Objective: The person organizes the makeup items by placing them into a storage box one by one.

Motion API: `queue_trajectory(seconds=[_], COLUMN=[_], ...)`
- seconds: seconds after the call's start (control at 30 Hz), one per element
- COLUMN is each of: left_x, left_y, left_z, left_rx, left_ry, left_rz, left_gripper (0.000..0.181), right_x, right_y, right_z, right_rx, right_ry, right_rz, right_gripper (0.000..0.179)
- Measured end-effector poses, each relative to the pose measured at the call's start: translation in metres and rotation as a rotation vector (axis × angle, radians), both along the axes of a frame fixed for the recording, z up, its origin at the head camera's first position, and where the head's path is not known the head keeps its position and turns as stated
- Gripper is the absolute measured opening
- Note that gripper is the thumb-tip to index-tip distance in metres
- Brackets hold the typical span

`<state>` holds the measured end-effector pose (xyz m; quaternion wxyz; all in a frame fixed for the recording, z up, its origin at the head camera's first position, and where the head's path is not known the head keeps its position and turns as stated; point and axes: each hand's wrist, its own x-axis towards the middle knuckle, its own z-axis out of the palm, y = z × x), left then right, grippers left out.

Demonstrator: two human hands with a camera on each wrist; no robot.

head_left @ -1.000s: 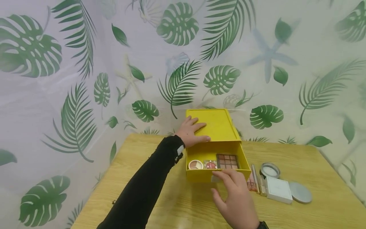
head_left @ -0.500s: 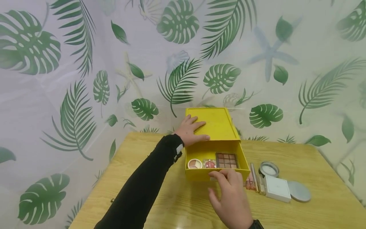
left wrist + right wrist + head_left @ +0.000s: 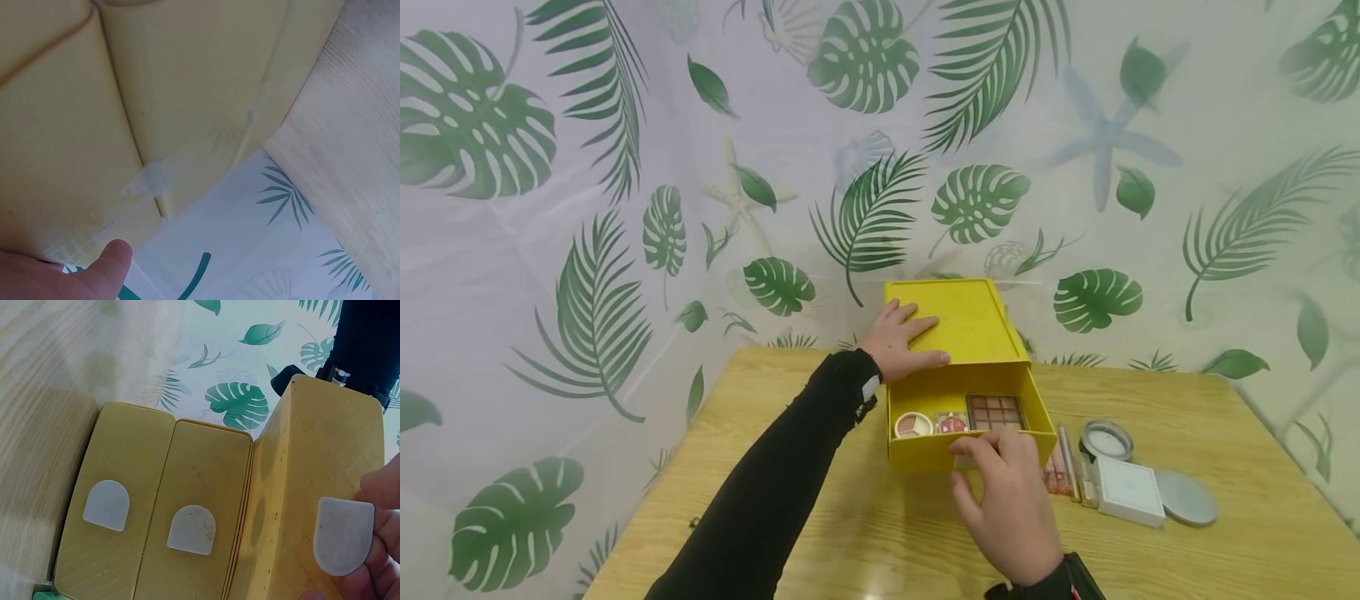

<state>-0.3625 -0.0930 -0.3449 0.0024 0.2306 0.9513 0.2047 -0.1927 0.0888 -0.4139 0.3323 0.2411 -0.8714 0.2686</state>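
A yellow drawer box (image 3: pixel 955 321) stands on the table, its top drawer (image 3: pixel 917 454) pulled out. My left hand (image 3: pixel 898 342) rests on the lid with fingers spread; one fingertip (image 3: pixel 115 262) shows by the box wall in the left wrist view. At the drawer front, my right hand (image 3: pixel 1011 500) has its fingers curled round the white tab handle (image 3: pixel 344 534). Inside the drawer lie a round three-colour compact (image 3: pixel 913 425), a small compact with a red pan (image 3: pixel 952 422) and an eyeshadow palette (image 3: pixel 995 412), its lower edge partly hidden by the right hand.
Right of the box on the wooden table (image 3: pixel 820 533) lie a slim tube (image 3: pixel 1066 462), a round clear-lidded jar (image 3: pixel 1107 439), a white square case (image 3: pixel 1129 492) and a silver disc (image 3: pixel 1186 497). Lower drawers with tabs (image 3: pixel 192 529) are closed. A leaf-patterned curtain (image 3: pixel 880 125) stands behind.
My right hand has shifted slightly upward and its wristband shows more. The drawer front sits very slightly nearer the box. My left hand stays in place on the lid.
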Motion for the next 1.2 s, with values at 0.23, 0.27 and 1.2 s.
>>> queue_trajectory(seconds=[0.23,0.27,1.2], left_x=[0.000,0.000,-0.003], left_y=[-0.004,-0.004,-0.001], left_z=[0.002,0.002,0.001], left_rx=[-0.002,-0.004,-0.042], left_ry=[0.000,0.001,0.003], left_rz=[-0.013,-0.016,-0.014], left_gripper=[0.073,0.073,0.072], right_x=[-0.008,-0.010,-0.063], right_y=[-0.002,-0.002,-0.002], right_z=[0.004,0.004,0.004], right_rx=[0.014,0.015,0.078], right_ry=[-0.007,-0.006,-0.058], right_rz=[-0.014,-0.016,0.008], right_gripper=[0.023,0.023,0.025])
